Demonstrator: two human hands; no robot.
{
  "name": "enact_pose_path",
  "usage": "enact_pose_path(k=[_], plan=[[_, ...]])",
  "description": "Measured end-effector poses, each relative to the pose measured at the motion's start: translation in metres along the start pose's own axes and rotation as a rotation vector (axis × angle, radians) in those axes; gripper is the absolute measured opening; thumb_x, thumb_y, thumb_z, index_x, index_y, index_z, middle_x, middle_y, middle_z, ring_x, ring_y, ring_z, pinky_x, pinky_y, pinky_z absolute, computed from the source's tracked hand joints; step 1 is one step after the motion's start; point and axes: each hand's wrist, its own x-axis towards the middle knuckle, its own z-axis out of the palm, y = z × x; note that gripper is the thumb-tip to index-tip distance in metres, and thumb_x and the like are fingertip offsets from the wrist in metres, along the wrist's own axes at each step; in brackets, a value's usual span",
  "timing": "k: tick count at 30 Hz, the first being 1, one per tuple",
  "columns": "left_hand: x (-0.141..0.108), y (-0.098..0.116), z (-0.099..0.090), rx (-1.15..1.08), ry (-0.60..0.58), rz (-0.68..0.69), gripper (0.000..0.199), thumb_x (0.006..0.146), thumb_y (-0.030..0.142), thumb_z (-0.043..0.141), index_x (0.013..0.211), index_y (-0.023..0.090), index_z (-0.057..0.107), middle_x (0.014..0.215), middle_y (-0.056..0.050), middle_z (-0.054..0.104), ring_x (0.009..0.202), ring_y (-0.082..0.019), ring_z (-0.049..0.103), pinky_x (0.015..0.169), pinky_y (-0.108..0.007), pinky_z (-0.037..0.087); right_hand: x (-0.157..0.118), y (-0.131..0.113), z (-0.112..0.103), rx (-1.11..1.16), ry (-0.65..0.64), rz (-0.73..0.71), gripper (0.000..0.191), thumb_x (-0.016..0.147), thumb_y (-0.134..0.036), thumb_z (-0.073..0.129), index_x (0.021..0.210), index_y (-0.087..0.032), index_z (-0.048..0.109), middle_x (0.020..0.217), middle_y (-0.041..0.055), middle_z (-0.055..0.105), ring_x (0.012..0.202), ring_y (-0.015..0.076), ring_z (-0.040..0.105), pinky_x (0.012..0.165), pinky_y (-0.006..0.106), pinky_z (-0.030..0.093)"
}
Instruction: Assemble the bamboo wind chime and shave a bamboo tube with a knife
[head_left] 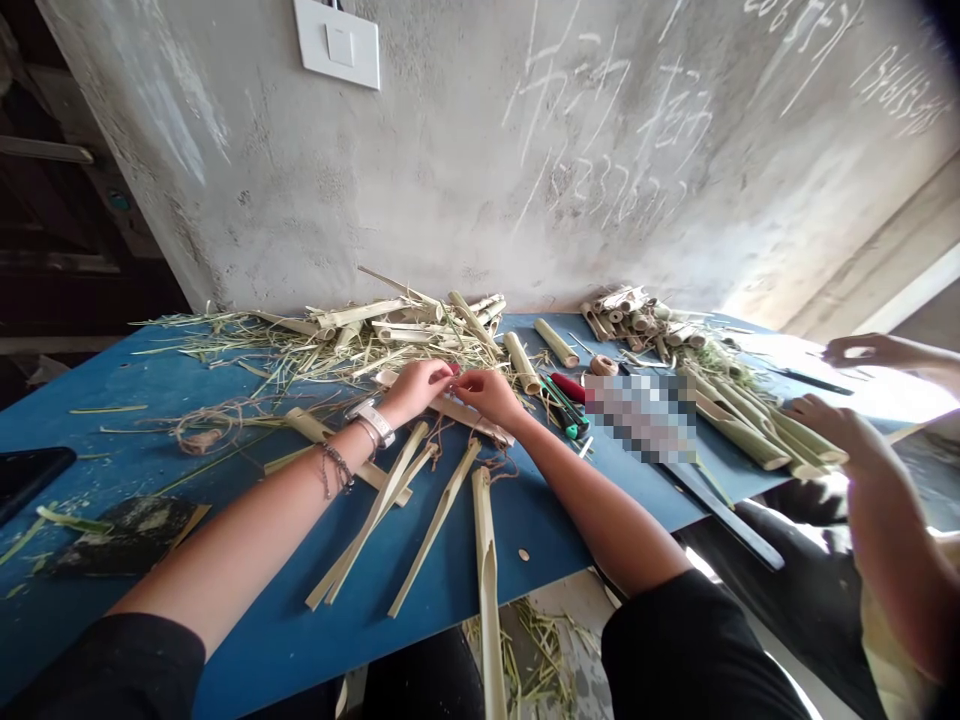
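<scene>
Both my hands meet above the middle of the blue table [247, 560]. My left hand [412, 390] has its fingers pinched near a small dark red thing [454, 369]. Close beside it, my right hand [491, 398] is also closed, its fingertips too small to read. Beneath them a split bamboo piece [472, 418] lies crosswise, with brown twine [499, 465] at its right end. Several split bamboo strips [439, 530] fan out toward the front edge, and a longer one [489, 580] juts past it. What my fingertips grip is hidden.
Bamboo scraps [360, 335] pile against the wall. Twine [206, 437] and a dark block [120, 535] lie left. Green-handled tools [566, 415], a long blade [727, 515] and bamboo tubes [750, 430] are right, near another person's hands [840, 425].
</scene>
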Motion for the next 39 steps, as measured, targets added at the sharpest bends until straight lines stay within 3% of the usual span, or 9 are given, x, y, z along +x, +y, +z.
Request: enact_pose_path(k=[3, 7, 11, 17, 24, 31, 35, 39], plan=[[0.003, -0.003, 0.001, -0.074, -0.038, -0.094, 0.018, 0.077, 0.028, 0.06, 0.077, 0.011, 0.064, 0.071, -0.006, 0.063, 0.068, -0.017, 0.057, 0.066, -0.027, 0.043, -0.001, -0.003, 0.0, -0.033, 0.097, -0.027, 0.0, 0.069, -0.016, 0.059, 0.069, -0.016, 0.059, 0.065, -0.0003, 0.061, 0.059, 0.0114, 0.053, 0.058, 0.023, 0.041], [0.004, -0.005, 0.001, -0.2, -0.126, -0.207, 0.026, 0.075, 0.035, 0.061, 0.075, 0.009, 0.064, 0.07, -0.007, 0.063, 0.061, -0.016, 0.055, 0.058, -0.025, 0.04, -0.004, -0.008, 0.001, -0.027, 0.049, -0.191, 0.009, 0.071, -0.015, 0.057, 0.08, -0.017, 0.056, 0.072, 0.0002, 0.062, 0.063, 0.0117, 0.056, 0.061, 0.024, 0.046], [0.002, 0.0, -0.002, -0.29, -0.138, -0.298, 0.03, 0.075, 0.035, 0.061, 0.085, 0.007, 0.063, 0.074, -0.008, 0.063, 0.059, -0.013, 0.052, 0.056, -0.024, 0.038, -0.005, -0.009, 0.004, -0.033, 0.021, -0.167, 0.023, 0.07, -0.017, 0.062, 0.091, -0.017, 0.055, 0.072, 0.0003, 0.062, 0.064, 0.0131, 0.058, 0.061, 0.025, 0.048], [0.001, 0.002, -0.008, -0.348, -0.199, -0.345, 0.026, 0.075, 0.03, 0.062, 0.082, 0.006, 0.064, 0.066, -0.005, 0.059, 0.058, -0.01, 0.047, 0.057, -0.022, 0.035, -0.003, -0.004, 0.005, -0.006, -0.005, -0.151, 0.02, 0.074, -0.011, 0.059, 0.094, -0.016, 0.061, 0.079, 0.0024, 0.067, 0.069, 0.0133, 0.061, 0.066, 0.026, 0.049], [0.005, -0.013, -0.002, -0.296, -0.217, -0.315, 0.019, 0.066, 0.023, 0.066, 0.077, 0.008, 0.066, 0.07, -0.005, 0.062, 0.062, -0.013, 0.049, 0.061, -0.024, 0.037, -0.002, -0.003, 0.005, -0.3, 0.056, -0.271, 0.017, 0.074, -0.005, 0.053, 0.077, -0.016, 0.066, 0.077, 0.0041, 0.062, 0.07, 0.0152, 0.056, 0.069, 0.028, 0.046], [0.006, -0.016, 0.001, -0.208, -0.189, -0.212, 0.029, 0.071, 0.036, 0.064, 0.077, 0.008, 0.066, 0.075, -0.007, 0.064, 0.07, -0.017, 0.052, 0.062, -0.026, 0.038, -0.001, 0.0, 0.005, -0.261, 0.05, -0.179, 0.006, 0.075, -0.012, 0.058, 0.072, -0.016, 0.062, 0.077, 0.0035, 0.058, 0.063, 0.0123, 0.054, 0.064, 0.026, 0.045], [0.006, -0.016, -0.001, -0.208, -0.182, -0.178, 0.022, 0.074, 0.029, 0.064, 0.082, 0.008, 0.065, 0.083, -0.008, 0.066, 0.077, -0.018, 0.055, 0.07, -0.027, 0.041, -0.001, -0.002, 0.003, -0.163, 0.051, -0.058, 0.006, 0.075, -0.018, 0.061, 0.07, -0.015, 0.062, 0.076, 0.0032, 0.06, 0.065, 0.0123, 0.054, 0.063, 0.025, 0.042], [0.006, -0.012, -0.002, -0.217, -0.171, -0.174, 0.017, 0.076, 0.023, 0.06, 0.084, 0.008, 0.065, 0.088, -0.01, 0.066, 0.081, -0.018, 0.057, 0.075, -0.028, 0.041, -0.002, -0.004, 0.0, 0.032, -0.052, 0.051, 0.016, 0.077, -0.029, 0.059, 0.07, -0.015, 0.063, 0.064, -0.0001, 0.058, 0.059, 0.0112, 0.05, 0.059, 0.024, 0.037]])
